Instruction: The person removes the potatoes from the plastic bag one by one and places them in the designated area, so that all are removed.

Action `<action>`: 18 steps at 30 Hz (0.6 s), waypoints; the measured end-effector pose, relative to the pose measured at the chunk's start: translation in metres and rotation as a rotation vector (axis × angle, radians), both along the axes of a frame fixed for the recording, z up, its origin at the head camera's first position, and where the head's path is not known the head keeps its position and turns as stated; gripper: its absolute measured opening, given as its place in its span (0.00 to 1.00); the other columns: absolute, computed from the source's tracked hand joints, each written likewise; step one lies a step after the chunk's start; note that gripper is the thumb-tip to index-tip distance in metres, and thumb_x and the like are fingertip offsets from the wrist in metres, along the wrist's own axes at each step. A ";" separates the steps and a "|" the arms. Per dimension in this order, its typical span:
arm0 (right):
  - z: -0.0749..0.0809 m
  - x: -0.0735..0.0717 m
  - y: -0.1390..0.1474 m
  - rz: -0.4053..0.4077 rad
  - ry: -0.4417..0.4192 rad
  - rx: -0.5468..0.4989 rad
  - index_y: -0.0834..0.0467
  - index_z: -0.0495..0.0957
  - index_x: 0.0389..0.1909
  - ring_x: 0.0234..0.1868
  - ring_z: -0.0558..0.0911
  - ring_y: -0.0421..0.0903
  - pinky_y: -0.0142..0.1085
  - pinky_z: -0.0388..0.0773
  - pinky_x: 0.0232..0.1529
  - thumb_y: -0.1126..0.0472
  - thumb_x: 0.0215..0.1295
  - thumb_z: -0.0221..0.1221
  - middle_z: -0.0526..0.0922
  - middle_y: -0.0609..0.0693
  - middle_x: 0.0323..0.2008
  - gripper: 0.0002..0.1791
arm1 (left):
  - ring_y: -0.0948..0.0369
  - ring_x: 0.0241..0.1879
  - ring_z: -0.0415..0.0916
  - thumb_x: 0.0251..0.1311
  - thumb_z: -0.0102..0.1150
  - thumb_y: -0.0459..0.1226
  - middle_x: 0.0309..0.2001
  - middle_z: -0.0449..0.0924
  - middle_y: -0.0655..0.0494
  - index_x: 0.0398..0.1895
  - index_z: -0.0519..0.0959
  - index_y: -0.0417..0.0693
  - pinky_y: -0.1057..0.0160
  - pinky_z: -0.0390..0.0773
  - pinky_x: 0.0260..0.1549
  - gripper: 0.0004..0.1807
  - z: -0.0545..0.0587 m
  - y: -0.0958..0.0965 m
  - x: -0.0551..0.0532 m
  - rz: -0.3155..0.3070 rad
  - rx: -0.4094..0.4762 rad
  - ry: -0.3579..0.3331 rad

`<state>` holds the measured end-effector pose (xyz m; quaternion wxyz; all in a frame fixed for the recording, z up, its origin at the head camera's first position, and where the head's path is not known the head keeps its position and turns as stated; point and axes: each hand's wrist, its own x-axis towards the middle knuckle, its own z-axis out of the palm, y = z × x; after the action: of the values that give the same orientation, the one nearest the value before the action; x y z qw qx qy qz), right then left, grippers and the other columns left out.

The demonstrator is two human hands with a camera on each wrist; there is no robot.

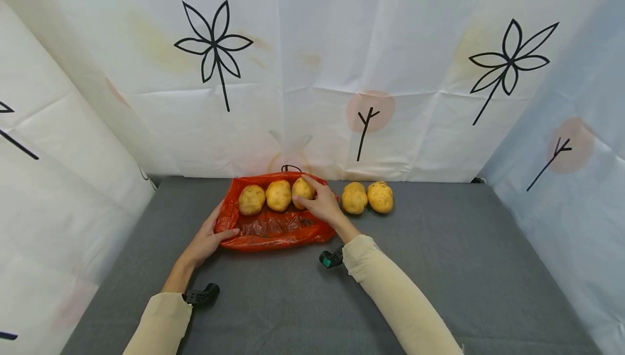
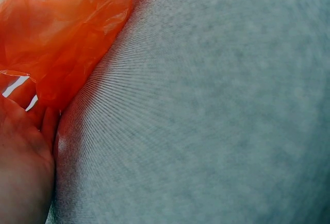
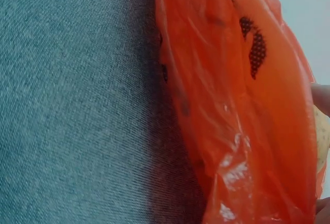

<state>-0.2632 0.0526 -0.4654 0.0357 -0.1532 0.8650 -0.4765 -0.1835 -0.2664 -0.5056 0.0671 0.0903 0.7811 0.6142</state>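
A red plastic bag (image 1: 273,242) lies opened wide on the table, with two potatoes (image 1: 252,200) in a row at its back left. My left hand (image 1: 205,240) holds the bag's left edge, thumb over the rim and fingers along the outside. In the left wrist view the thin orange-red film (image 2: 62,33) covers part of those fingers. Inside the bag, my right hand (image 1: 322,203) grips a third potato (image 1: 298,189) between thumb and fingers, beside the other two. The right wrist view shows the bag's dark-printed side (image 3: 221,95) hiding most of that potato (image 3: 323,141).
Two more potatoes (image 1: 367,198) sit side by side on the grey table (image 1: 459,268), just right of the bag. A white patterned cloth (image 1: 312,62) hangs behind the table, with more cloth at both sides. A thin dark loop (image 1: 291,168) stands behind the bag.
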 end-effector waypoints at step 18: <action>-0.003 0.002 -0.005 -0.040 0.033 0.009 0.50 0.68 0.75 0.69 0.68 0.57 0.52 0.66 0.67 0.55 0.67 0.67 0.68 0.56 0.72 0.36 | 0.45 0.77 0.44 0.68 0.62 0.32 0.81 0.41 0.46 0.84 0.41 0.56 0.36 0.48 0.69 0.50 0.003 0.001 0.000 0.003 -0.002 0.006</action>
<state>-0.2614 0.0475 -0.4682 0.0125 -0.1434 0.8704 -0.4708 -0.1832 -0.2654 -0.5030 0.0639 0.0908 0.7821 0.6131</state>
